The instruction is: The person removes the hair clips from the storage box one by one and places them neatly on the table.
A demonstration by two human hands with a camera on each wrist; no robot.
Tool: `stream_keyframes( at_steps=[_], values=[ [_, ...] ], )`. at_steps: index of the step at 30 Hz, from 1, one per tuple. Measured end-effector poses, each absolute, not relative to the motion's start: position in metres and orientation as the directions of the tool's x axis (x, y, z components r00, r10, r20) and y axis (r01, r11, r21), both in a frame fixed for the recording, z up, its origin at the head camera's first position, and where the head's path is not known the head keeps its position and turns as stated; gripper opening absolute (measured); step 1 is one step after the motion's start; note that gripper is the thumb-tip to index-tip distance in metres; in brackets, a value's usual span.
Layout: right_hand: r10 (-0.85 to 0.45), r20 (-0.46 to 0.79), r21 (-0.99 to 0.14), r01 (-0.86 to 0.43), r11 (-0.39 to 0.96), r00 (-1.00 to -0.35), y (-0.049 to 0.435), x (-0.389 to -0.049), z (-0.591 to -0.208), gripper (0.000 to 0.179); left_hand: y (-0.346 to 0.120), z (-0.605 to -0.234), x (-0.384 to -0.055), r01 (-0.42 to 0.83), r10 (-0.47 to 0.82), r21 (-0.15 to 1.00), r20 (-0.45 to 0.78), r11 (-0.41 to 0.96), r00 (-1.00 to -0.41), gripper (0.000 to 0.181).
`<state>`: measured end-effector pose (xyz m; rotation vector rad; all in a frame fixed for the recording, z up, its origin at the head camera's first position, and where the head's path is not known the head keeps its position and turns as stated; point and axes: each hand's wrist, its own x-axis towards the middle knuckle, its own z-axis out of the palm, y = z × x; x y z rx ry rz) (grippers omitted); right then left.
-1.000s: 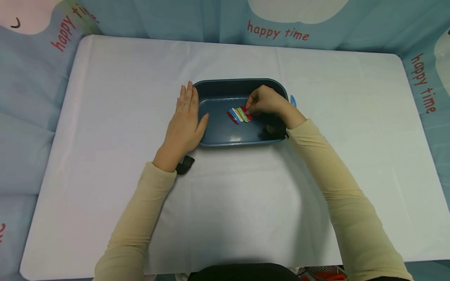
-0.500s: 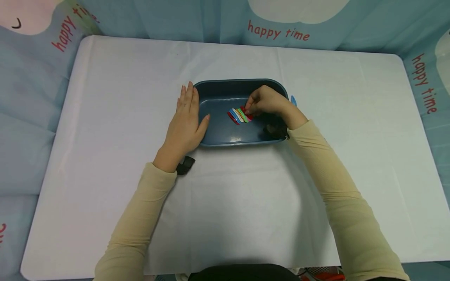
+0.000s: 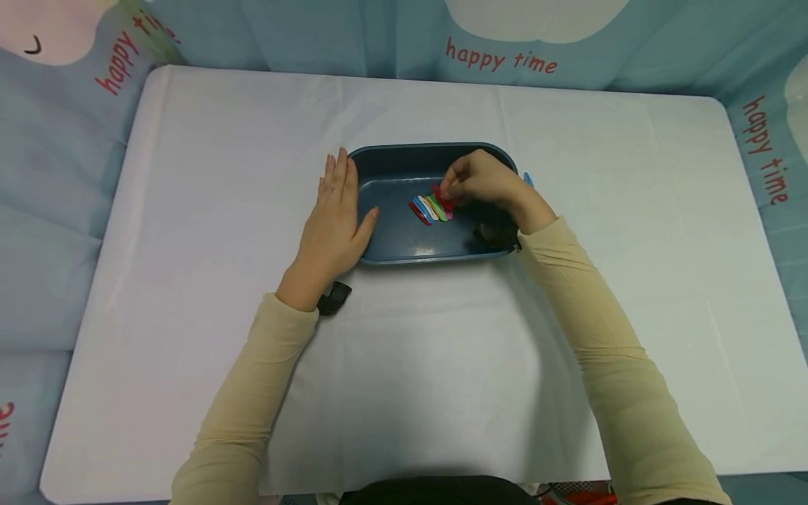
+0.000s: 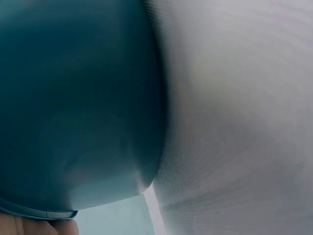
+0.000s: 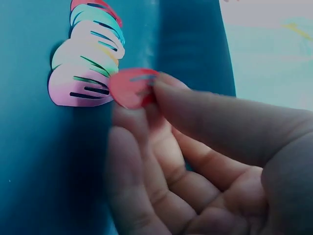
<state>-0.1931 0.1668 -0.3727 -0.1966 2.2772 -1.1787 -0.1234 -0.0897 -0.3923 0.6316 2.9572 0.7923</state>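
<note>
A dark blue rectangular tray (image 3: 426,262) sits on the white table. Along its left rim lies my left hand (image 3: 331,217), fingers straight and thumb over the near inside edge; its fingertips (image 4: 36,226) show at the rim in the left wrist view. Inside the tray my right hand (image 3: 482,181) pinches a red snap hair clip (image 5: 128,88) between thumb and fingers. Close beside that clip, several more snap clips overlap in a slanted row on the tray floor, with a pink clip (image 5: 73,90) at the near end and a red clip (image 5: 100,6) at the far end.
A small blue object (image 3: 527,180) shows just outside the tray's right side, partly hidden by the right wrist. White cloth (image 3: 208,210) covers the table. Blue curtains printed with red words (image 3: 501,56) stand along the back and sides.
The red clip in my right hand has tilted and shifted slightly away from me, at the right end of the row. My left hand keeps its place on the rim.
</note>
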Motion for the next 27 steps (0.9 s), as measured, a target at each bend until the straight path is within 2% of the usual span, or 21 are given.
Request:
stream_keyframes(
  at_steps=[12, 27],
  values=[
    [-0.362, -0.389, -0.802, 0.118, 0.585, -0.847, 0.164, -0.191, -0.366, 0.011, -0.09, -0.392, -0.123, 0.386, 0.391, 0.48, 0.094, 0.788, -0.916, 0.07],
    [-0.363, -0.293, -0.857, 0.074, 0.51, -0.884, 0.174, -0.178, -0.344, 0.011, -0.09, -0.393, -0.123, 0.388, 0.394, 0.484, 0.095, 0.784, -0.914, 0.072]
  ],
)
